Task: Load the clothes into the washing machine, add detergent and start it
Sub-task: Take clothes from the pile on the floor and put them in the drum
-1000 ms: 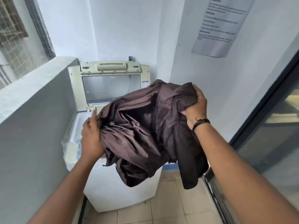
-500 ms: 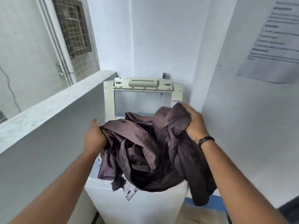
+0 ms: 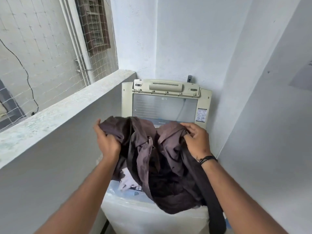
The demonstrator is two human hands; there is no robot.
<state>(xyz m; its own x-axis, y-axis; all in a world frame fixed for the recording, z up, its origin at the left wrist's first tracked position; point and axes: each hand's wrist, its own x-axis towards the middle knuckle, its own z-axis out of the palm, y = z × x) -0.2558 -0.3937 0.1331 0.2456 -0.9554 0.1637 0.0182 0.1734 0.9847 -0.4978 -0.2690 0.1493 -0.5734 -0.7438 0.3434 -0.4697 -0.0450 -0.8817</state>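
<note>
Head view: clothes (image 3: 162, 159) lower than before, over washing machine (image 3: 152, 215).

Clothes (image 3: 162, 159) bunched over washing machine (image 3: 152, 215), lid (image 3: 166, 105) upright behind. Ledge (image 3: 64, 112) left, wall (image 3: 263, 115) right. Possibly draped partly inside the opening.

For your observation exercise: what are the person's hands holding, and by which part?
Both hold the dark brown clothes: left hand grips the bundle's upper left edge, right hand its upper right folds.

Clothes (image 3: 160, 159) cover washer (image 3: 152, 215) opening — parapet (image 3: 67, 105) close left.
</note>
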